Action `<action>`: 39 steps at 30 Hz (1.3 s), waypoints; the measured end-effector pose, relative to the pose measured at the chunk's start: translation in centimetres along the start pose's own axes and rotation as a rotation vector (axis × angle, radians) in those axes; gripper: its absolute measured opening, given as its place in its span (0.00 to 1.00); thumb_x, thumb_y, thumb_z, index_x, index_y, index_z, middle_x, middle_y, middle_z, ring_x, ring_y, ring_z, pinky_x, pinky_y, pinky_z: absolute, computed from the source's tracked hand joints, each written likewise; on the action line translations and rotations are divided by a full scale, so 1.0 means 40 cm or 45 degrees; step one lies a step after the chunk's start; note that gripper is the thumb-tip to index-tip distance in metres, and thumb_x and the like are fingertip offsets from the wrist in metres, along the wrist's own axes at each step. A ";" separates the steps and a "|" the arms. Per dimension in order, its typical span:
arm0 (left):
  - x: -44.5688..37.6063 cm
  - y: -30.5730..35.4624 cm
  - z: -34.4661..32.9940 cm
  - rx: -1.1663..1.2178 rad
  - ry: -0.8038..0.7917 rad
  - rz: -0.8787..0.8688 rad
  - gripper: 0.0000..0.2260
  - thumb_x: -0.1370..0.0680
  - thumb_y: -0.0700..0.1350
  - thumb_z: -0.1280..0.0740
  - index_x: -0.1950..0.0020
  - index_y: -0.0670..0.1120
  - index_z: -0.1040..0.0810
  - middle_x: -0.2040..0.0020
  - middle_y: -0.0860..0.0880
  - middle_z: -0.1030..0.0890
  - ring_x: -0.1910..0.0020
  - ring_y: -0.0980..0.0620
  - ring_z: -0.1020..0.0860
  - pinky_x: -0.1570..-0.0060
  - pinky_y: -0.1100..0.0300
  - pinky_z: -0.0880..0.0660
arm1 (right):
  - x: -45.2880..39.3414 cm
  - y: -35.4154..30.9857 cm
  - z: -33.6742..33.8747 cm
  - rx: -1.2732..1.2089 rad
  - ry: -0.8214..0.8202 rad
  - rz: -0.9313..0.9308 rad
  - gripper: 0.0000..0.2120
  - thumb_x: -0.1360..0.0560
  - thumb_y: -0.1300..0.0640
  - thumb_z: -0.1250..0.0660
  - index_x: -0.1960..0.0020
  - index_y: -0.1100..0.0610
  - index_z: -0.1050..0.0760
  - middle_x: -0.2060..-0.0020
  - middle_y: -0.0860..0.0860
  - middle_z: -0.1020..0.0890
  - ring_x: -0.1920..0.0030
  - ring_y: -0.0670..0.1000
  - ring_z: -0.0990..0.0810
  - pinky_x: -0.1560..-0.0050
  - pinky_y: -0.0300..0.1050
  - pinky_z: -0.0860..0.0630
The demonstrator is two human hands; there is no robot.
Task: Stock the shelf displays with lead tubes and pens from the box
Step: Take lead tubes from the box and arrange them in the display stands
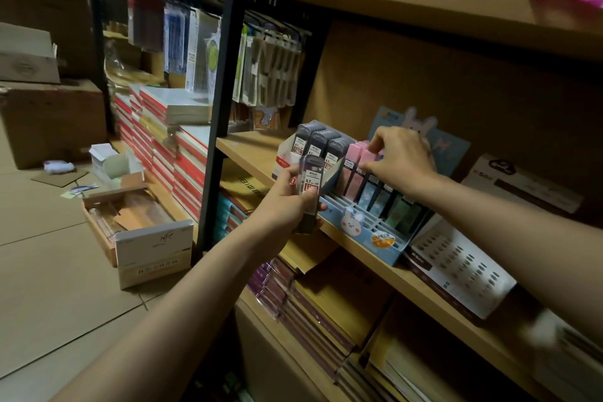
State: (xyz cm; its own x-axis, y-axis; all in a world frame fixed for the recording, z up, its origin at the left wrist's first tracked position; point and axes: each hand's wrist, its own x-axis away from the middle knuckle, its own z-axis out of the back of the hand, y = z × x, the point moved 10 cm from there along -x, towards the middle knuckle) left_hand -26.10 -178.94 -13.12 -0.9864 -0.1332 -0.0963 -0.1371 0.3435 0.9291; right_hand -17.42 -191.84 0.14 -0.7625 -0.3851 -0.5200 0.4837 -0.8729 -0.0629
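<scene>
Your left hand (pixel 293 202) grips a small stack of dark lead tubes (pixel 310 192), fingers curled round it, thumb on the near face; the tubes' long axis runs upright, labels toward you; how many are in the stack cannot be told.

Your right hand (pixel 399 157) sits beyond and to the right of the left, over the blue rabbit display (pixel 355 225); thumb and fingers pinch the top of a pink lead tube (pixel 367 157) standing in the display's back rows; that tube is also upright, tilted slightly back.

Key relation: the matching dark tubes (pixel 321 143) already stand in the red-and-white display box (pixel 284 163) directly behind the left hand's stack, just beyond the fingertips; the left hand is clearly the nearer one to that box; judgement: the held stack goes forward and down into it, long axis kept upright.

Containers: the red-and-white box holds three columns of dark tubes, near full at the back; the rabbit display holds pink tubes in the rear slots, pale blue and green tubes (pixel 394 209) below the right wrist, and bare white dividers at the front; both rest on the wooden shelf (pixel 248 147).

The open carton (pixel 130 222) on the floor lies well left of and below the left forearm; contents indistinct.
</scene>
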 end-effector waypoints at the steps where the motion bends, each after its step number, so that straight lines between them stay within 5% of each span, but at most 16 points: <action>1: -0.001 0.000 0.002 -0.004 0.007 -0.008 0.17 0.18 0.38 0.40 0.32 0.54 0.32 0.40 0.46 0.24 0.48 0.49 0.20 0.62 0.60 0.21 | 0.000 0.001 -0.002 0.036 0.009 -0.001 0.10 0.30 0.52 0.24 0.54 0.53 0.22 0.52 0.52 0.21 0.47 0.55 0.23 0.42 0.54 0.29; 10: 0.001 -0.011 0.031 0.008 0.068 -0.022 0.13 0.21 0.38 0.35 0.37 0.46 0.28 0.45 0.45 0.18 0.53 0.54 0.16 0.63 0.61 0.20 | -0.015 0.003 -0.002 0.098 -0.018 -0.019 0.11 0.26 0.46 0.30 0.49 0.52 0.19 0.47 0.53 0.25 0.42 0.55 0.27 0.37 0.57 0.30; 13: 0.004 -0.012 0.037 -0.019 0.075 -0.025 0.14 0.22 0.37 0.34 0.38 0.46 0.28 0.46 0.46 0.18 0.51 0.52 0.17 0.58 0.57 0.21 | -0.008 -0.041 0.038 -0.221 0.076 0.074 0.11 0.23 0.49 0.33 0.44 0.53 0.20 0.46 0.51 0.23 0.48 0.48 0.24 0.48 0.43 0.27; 19: 0.014 -0.015 0.008 -0.066 -0.041 0.005 0.12 0.21 0.38 0.36 0.38 0.46 0.29 0.45 0.46 0.17 0.50 0.52 0.17 0.55 0.57 0.21 | 0.079 -0.165 -0.074 -0.473 -0.542 0.331 0.19 0.22 0.50 0.33 0.31 0.49 0.27 0.50 0.38 0.23 0.62 0.28 0.24 0.66 0.25 0.29; 24: 0.024 -0.009 -0.009 -0.215 -0.129 0.022 0.11 0.19 0.39 0.39 0.36 0.45 0.30 0.46 0.47 0.18 0.50 0.54 0.17 0.50 0.56 0.24 | 0.076 -0.148 -0.087 -0.565 -0.593 0.237 0.17 0.25 0.53 0.29 0.36 0.49 0.24 0.53 0.45 0.17 0.56 0.42 0.18 0.55 0.40 0.20; 28: 0.018 0.008 0.019 -0.310 -0.078 -0.047 0.10 0.19 0.39 0.38 0.38 0.46 0.29 0.44 0.44 0.18 0.46 0.50 0.18 0.41 0.48 0.24 | 0.060 -0.157 -0.102 -0.764 -0.753 0.146 0.14 0.26 0.57 0.27 0.42 0.51 0.21 0.59 0.47 0.16 0.63 0.44 0.15 0.68 0.31 0.24; 35: -0.007 0.052 0.064 -0.315 0.041 -0.181 0.14 0.22 0.44 0.33 0.37 0.53 0.28 0.41 0.50 0.21 0.46 0.55 0.19 0.49 0.59 0.21 | -0.024 -0.203 -0.059 -0.620 -0.700 0.287 0.09 0.26 0.55 0.28 0.48 0.44 0.21 0.53 0.44 0.17 0.56 0.43 0.16 0.57 0.38 0.19; 39: -0.012 0.064 0.169 -0.414 0.350 -0.209 0.14 0.22 0.47 0.34 0.37 0.55 0.30 0.39 0.54 0.24 0.44 0.60 0.24 0.51 0.63 0.24 | -0.167 -0.154 0.057 -0.629 -0.267 0.199 0.10 0.26 0.57 0.29 0.46 0.47 0.21 0.57 0.43 0.20 0.56 0.42 0.19 0.57 0.37 0.20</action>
State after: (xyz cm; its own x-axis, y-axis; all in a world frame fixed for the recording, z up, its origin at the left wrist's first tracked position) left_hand -26.61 -171.73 -13.11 -0.8873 -0.4184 -0.1942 -0.2108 -0.0066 0.9775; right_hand -16.28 -184.57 5.94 -0.7103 -0.5941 -0.3775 0.7033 -0.5762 -0.4165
